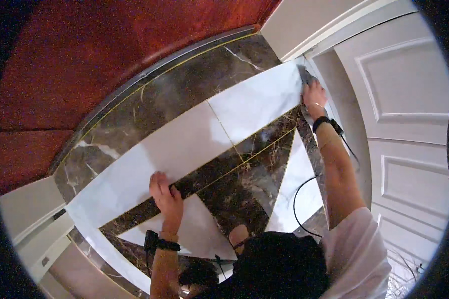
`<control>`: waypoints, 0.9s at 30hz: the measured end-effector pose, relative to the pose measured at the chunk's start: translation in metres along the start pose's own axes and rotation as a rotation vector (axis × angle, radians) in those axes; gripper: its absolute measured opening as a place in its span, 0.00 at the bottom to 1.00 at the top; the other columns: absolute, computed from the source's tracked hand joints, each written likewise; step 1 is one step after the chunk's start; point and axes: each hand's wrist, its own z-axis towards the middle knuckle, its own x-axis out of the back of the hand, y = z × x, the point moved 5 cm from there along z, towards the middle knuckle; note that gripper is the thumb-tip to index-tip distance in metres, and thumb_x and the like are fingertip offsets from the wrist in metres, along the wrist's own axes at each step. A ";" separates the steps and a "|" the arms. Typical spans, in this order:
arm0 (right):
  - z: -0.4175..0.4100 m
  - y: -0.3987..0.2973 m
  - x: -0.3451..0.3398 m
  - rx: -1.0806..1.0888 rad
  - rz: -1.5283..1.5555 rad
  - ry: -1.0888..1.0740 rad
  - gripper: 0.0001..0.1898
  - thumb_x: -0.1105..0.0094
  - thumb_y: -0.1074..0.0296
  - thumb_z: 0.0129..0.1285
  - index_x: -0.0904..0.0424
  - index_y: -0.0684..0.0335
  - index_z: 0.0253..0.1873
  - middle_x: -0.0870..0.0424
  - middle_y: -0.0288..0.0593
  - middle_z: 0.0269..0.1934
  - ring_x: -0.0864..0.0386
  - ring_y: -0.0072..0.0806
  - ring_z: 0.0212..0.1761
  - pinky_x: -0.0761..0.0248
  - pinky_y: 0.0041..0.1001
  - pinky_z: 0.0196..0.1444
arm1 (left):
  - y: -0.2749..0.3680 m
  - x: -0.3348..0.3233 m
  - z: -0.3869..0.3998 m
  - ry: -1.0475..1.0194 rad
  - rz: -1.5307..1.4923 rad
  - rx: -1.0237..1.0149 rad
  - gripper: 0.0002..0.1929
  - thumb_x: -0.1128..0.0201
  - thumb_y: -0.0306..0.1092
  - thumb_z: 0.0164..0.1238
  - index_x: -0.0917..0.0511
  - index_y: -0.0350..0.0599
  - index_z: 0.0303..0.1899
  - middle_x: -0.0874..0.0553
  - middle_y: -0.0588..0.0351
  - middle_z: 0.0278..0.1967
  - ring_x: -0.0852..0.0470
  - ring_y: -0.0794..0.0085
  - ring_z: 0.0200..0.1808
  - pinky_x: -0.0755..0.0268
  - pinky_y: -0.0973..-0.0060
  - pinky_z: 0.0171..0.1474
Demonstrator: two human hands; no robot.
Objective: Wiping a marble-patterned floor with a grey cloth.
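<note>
Under my right hand (pixel 315 95) is a grey cloth (pixel 306 76), which looks bunched and slightly blurred. The hand presses it on the white floor tile (pixel 258 101) at its far right end, close to the door side. My left hand (pixel 166 198) rests on the floor, its fingertips on the white tile band and its thumb beside the dark brown marble strip (pixel 205 173). Nothing shows in its grasp. The fingers are spread a little. Each wrist carries a black strap with a small device.
Ahead lies a brown marble strip (pixel 179 88) along a reddish-brown wooden door (pixel 97 56). White panelled doors (pixel 404 82) stand on the right, white door trim (pixel 41 254) at lower left. A black cable (pixel 295 203) loops by my right arm. A bare foot (pixel 238 235) shows below me.
</note>
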 end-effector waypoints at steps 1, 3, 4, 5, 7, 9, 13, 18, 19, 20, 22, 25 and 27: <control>0.004 -0.016 0.004 0.113 0.065 0.028 0.25 0.52 0.51 0.65 0.33 0.59 0.62 0.27 0.48 0.59 0.30 0.48 0.59 0.31 0.47 0.54 | 0.003 -0.003 0.001 -0.032 -0.008 0.006 0.27 0.45 0.16 0.50 0.31 0.36 0.57 0.30 0.39 0.58 0.33 0.42 0.61 0.41 0.55 0.64; -0.016 -0.089 0.012 0.189 0.121 -0.248 0.27 0.48 0.52 0.62 0.33 0.62 0.62 0.26 0.49 0.58 0.29 0.47 0.58 0.30 0.46 0.52 | 0.001 0.002 0.002 -0.052 -0.021 0.035 0.27 0.45 0.16 0.49 0.31 0.35 0.57 0.30 0.39 0.58 0.33 0.42 0.61 0.41 0.55 0.64; -0.047 -0.124 0.018 0.345 0.182 -0.163 0.28 0.47 0.52 0.61 0.34 0.64 0.61 0.29 0.51 0.60 0.30 0.47 0.59 0.30 0.46 0.52 | 0.000 0.001 0.006 -0.042 -0.023 0.067 0.27 0.45 0.16 0.49 0.31 0.35 0.57 0.30 0.39 0.58 0.33 0.42 0.61 0.41 0.54 0.64; -0.075 -0.152 0.022 0.482 0.052 -0.105 0.29 0.47 0.52 0.60 0.34 0.63 0.62 0.31 0.50 0.62 0.32 0.46 0.60 0.31 0.46 0.53 | 0.002 -0.003 0.012 -0.038 -0.027 0.059 0.27 0.45 0.16 0.49 0.31 0.35 0.57 0.30 0.39 0.58 0.33 0.42 0.61 0.41 0.54 0.64; -0.113 -0.167 0.037 0.708 0.129 0.003 0.30 0.45 0.54 0.57 0.33 0.62 0.62 0.31 0.45 0.62 0.34 0.43 0.61 0.34 0.44 0.56 | 0.008 -0.010 0.018 -0.082 0.053 0.041 0.27 0.45 0.17 0.50 0.32 0.34 0.58 0.31 0.39 0.59 0.33 0.42 0.61 0.40 0.54 0.64; -0.083 -0.151 0.034 0.767 0.169 0.033 0.27 0.45 0.56 0.56 0.31 0.61 0.60 0.29 0.44 0.59 0.32 0.43 0.60 0.33 0.43 0.52 | 0.023 -0.015 0.029 -0.092 0.018 0.008 0.27 0.45 0.17 0.51 0.32 0.33 0.58 0.31 0.39 0.59 0.34 0.43 0.62 0.40 0.54 0.63; 0.020 -0.048 0.003 0.241 0.092 -0.023 0.21 0.51 0.58 0.64 0.32 0.56 0.60 0.25 0.44 0.55 0.28 0.42 0.57 0.29 0.44 0.51 | 0.042 -0.023 0.047 -0.105 -0.017 -0.066 0.26 0.45 0.17 0.52 0.32 0.31 0.58 0.32 0.39 0.60 0.35 0.43 0.63 0.40 0.54 0.64; 0.032 0.090 -0.024 -0.355 0.030 -0.353 0.24 0.58 0.50 0.66 0.32 0.55 0.63 0.32 0.50 0.64 0.33 0.48 0.64 0.38 0.46 0.63 | 0.019 -0.010 0.038 -0.094 0.051 -0.014 0.27 0.44 0.16 0.53 0.32 0.33 0.59 0.32 0.39 0.61 0.36 0.44 0.65 0.40 0.56 0.65; 0.024 0.125 -0.033 -0.070 -0.267 -0.433 0.22 0.59 0.53 0.67 0.32 0.55 0.62 0.31 0.51 0.62 0.34 0.48 0.65 0.38 0.45 0.63 | 0.019 -0.009 0.039 -0.077 0.022 0.017 0.28 0.44 0.16 0.53 0.32 0.35 0.60 0.32 0.39 0.61 0.37 0.44 0.65 0.40 0.57 0.65; -0.001 0.139 -0.038 -0.154 -0.202 -0.475 0.20 0.63 0.60 0.69 0.31 0.55 0.62 0.31 0.51 0.63 0.34 0.48 0.65 0.38 0.46 0.63 | 0.014 -0.003 0.036 -0.072 0.034 0.027 0.28 0.44 0.16 0.53 0.32 0.35 0.60 0.32 0.39 0.61 0.37 0.44 0.65 0.40 0.57 0.65; -0.030 0.198 -0.051 -0.156 -0.434 -0.472 0.27 0.62 0.47 0.69 0.37 0.53 0.67 0.37 0.51 0.67 0.39 0.55 0.67 0.40 0.52 0.64 | 0.007 0.002 0.031 -0.068 0.067 0.074 0.28 0.45 0.16 0.53 0.32 0.37 0.60 0.33 0.39 0.62 0.37 0.44 0.65 0.40 0.57 0.64; -0.070 0.163 -0.038 -0.676 -0.154 -0.300 0.31 0.60 0.40 0.67 0.36 0.54 0.67 0.38 0.51 0.68 0.40 0.55 0.68 0.40 0.52 0.64 | 0.002 0.017 0.013 -0.069 0.103 0.103 0.28 0.46 0.17 0.54 0.32 0.37 0.61 0.33 0.40 0.62 0.37 0.43 0.65 0.41 0.55 0.65; -0.064 0.123 -0.017 -0.569 -0.126 -0.230 0.31 0.61 0.39 0.67 0.35 0.56 0.65 0.36 0.50 0.67 0.38 0.54 0.67 0.39 0.50 0.63 | 0.009 0.014 0.008 -0.048 0.034 0.133 0.28 0.46 0.17 0.54 0.32 0.37 0.61 0.33 0.40 0.62 0.37 0.43 0.65 0.42 0.54 0.65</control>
